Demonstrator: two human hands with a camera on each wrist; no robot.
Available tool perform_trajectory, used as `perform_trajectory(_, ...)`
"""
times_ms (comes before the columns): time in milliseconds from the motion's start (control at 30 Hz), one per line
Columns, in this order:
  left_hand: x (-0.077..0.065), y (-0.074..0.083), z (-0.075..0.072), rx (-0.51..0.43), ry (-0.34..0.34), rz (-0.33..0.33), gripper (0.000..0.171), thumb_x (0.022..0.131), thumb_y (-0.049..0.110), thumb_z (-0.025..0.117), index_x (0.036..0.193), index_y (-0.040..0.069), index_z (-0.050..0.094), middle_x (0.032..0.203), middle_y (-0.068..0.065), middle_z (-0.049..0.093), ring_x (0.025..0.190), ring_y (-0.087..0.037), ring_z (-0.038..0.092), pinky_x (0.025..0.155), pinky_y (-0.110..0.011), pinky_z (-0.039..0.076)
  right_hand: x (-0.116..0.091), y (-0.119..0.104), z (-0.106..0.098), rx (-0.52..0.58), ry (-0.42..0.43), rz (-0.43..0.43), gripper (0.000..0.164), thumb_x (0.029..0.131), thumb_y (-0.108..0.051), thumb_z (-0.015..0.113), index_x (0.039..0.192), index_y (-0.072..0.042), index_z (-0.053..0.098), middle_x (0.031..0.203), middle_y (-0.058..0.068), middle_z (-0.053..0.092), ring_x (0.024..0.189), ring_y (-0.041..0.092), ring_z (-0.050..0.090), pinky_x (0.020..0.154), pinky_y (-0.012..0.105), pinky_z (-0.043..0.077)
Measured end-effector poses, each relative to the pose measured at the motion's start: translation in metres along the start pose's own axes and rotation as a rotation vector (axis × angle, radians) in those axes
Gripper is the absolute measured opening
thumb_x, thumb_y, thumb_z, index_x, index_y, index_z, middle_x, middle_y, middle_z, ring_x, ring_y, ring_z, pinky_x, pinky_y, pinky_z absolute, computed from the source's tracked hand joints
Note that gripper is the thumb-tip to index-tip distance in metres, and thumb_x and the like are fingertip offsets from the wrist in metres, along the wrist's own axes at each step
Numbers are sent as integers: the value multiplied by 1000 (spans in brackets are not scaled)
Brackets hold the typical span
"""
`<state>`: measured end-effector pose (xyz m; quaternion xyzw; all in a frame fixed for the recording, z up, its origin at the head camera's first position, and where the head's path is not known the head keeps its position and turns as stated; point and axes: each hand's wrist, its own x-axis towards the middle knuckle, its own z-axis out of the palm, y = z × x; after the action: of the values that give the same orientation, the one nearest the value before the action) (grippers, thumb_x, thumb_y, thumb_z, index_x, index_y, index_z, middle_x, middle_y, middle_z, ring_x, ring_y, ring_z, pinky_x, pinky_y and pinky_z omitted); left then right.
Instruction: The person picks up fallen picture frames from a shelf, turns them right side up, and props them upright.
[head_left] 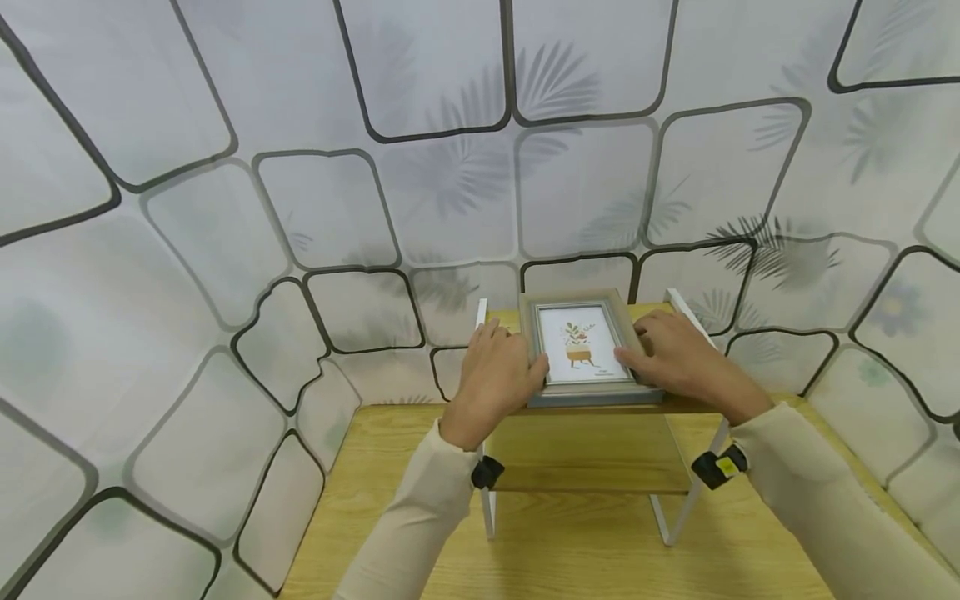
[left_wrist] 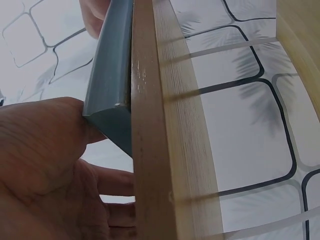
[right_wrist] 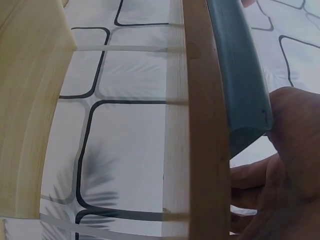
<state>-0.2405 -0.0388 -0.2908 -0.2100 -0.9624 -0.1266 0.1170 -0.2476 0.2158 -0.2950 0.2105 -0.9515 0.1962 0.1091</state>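
A thick grey picture frame (head_left: 592,388) lies face up on the small wooden shelf unit (head_left: 686,405), showing a print of a plant in an orange pot. On its left side, my left hand (head_left: 497,372) touches the frame's edge with the thumb, its other fingers stretched over the shelf top. My right hand (head_left: 671,354) pinches the right side, thumb over the border and fingers bent by the outer edge. Both wrist views show the frame's blue-grey side (left_wrist: 111,60) close over the board's brown front edge (right_wrist: 206,125); the left fingertips are partly hidden behind that edge.
White metal legs (head_left: 670,521) carry the shelf unit, which has a lower wooden board (head_left: 585,454). It stands on a wood-grain surface (head_left: 405,500). Patterned cloth (head_left: 457,200) with rounded squares and leaf prints hangs behind and at both sides.
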Motion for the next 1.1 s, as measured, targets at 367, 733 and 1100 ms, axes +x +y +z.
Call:
perform_trajectory(367,-2,2,-1,-17,137,-7,51,100,33,63,58,14,42,59,0,37,60,-19,42,59,-28,35,-5,-9,-3,152,53,108,40,101,-29,64,123,5,63,119,27,64,109,46,61,89,64,49)
perform_trajectory(733,-1,3,-4,-140,147,-28,32,101,28,64,75,12,53,67,0,45,59,-14,41,50,-27,32,-5,-13,-6,124,183,127,59,98,-28,68,136,14,54,116,32,66,97,44,69,82,59,55)
perform_trajectory(1100,-2,2,-7,-276,154,-12,15,100,13,56,105,3,65,97,-11,68,70,-18,52,64,-34,50,-9,-19,-4,193,293,179,60,95,-30,73,138,8,55,122,28,65,98,43,71,77,56,58)
